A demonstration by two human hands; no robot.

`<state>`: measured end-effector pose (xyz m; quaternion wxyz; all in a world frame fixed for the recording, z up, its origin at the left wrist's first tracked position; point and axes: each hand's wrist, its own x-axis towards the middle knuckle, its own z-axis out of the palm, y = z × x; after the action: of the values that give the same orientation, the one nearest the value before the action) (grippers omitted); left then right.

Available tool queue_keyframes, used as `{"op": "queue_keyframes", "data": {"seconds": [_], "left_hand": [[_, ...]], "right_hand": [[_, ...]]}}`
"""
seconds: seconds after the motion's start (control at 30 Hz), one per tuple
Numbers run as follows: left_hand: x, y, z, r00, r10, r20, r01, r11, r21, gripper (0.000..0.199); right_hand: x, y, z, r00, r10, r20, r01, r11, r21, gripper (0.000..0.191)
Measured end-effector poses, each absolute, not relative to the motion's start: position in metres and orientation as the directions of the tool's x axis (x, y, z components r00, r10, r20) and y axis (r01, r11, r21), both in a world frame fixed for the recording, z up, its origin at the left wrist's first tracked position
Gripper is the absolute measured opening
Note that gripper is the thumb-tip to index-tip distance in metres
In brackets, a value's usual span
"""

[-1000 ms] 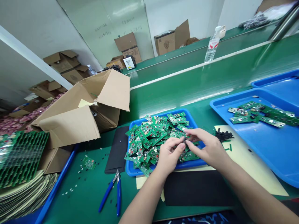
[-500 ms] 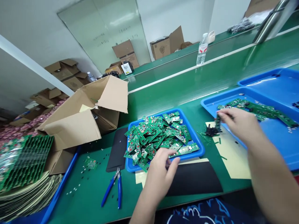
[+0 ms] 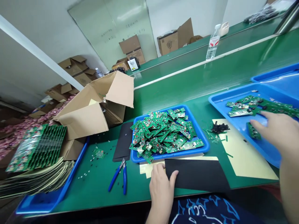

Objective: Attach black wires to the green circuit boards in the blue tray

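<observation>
My left hand (image 3: 162, 185) lies at the left end of a black sheet (image 3: 198, 175), thumb spread from the fingers, holding nothing. My right hand (image 3: 277, 132) is over the near side of a blue tray (image 3: 268, 152) on the right, its thumb and forefinger apart. Just below that thumb is a small green circuit board (image 3: 253, 131); whether they touch I cannot tell. More circuit boards (image 3: 243, 112) lie farther back in this tray. In the middle, another blue tray (image 3: 206, 148) holds a heap of green circuit boards (image 3: 161, 132).
Blue-handled cutters (image 3: 125, 179) lie left of the middle tray. Black scraps (image 3: 219, 127) lie on a yellow sheet (image 3: 243, 158) between the trays. An open carton (image 3: 83, 121) and stacked board panels (image 3: 37, 149) stand left; a water bottle (image 3: 212, 45) stands behind.
My right hand has moved right, from the black scraps to over the right tray, and its fingers have parted from the board. My left hand has dropped from the middle tray's edge onto the black sheet.
</observation>
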<state>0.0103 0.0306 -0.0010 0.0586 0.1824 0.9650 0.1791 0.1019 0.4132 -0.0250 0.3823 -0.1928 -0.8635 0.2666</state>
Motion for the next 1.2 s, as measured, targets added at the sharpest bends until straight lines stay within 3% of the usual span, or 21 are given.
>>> {"op": "queue_keyframes", "data": {"seconds": [0.03,0.07,0.13,0.23,0.3,0.63,0.97,1.1,1.2], "left_hand": [[0.01,0.032,-0.002,-0.928,0.363,-0.079,0.304,0.865,0.399,0.021],[0.01,0.033,-0.003,-0.929,0.352,-0.116,0.268,0.854,0.446,0.019],[0.01,0.034,-0.005,-0.916,0.353,-0.19,0.176,0.781,0.599,0.016],[0.011,0.033,-0.004,-0.857,0.442,-0.264,0.0,0.513,0.858,0.013],[0.012,0.034,-0.002,-0.816,0.501,-0.287,-0.092,0.378,0.921,0.018],[0.012,0.033,0.001,-0.81,0.519,-0.273,-0.016,0.445,0.895,0.025],[0.01,0.035,0.006,-0.796,0.538,-0.276,-0.056,0.388,0.92,0.027],[0.008,0.03,0.0,-0.817,0.468,-0.336,-0.17,0.361,0.917,0.029],[0.006,0.02,-0.008,-0.859,0.339,-0.384,-0.256,0.364,0.895,0.034]], "right_hand": [[0.099,0.391,-0.013,-0.597,0.584,0.55,0.273,0.793,-0.545,0.007],[0.096,0.365,-0.001,-0.628,0.582,0.516,0.3,0.793,-0.53,0.013],[0.089,0.309,0.016,-0.807,0.441,0.393,0.13,0.781,-0.611,0.018],[0.079,0.235,0.02,-0.964,0.067,0.258,-0.15,0.663,-0.734,0.018],[0.072,0.204,0.01,-0.968,0.008,0.251,-0.193,0.619,-0.761,0.025],[0.047,0.178,-0.017,-0.946,-0.018,0.323,-0.245,0.693,-0.678,0.024],[0.047,0.189,-0.003,-0.98,-0.068,0.185,-0.192,0.552,-0.811,0.015],[0.056,0.211,0.0,-0.996,0.025,0.09,-0.073,0.391,-0.917,0.015],[0.074,0.243,-0.003,-0.981,0.196,-0.002,0.043,0.206,-0.977,0.02]]}}
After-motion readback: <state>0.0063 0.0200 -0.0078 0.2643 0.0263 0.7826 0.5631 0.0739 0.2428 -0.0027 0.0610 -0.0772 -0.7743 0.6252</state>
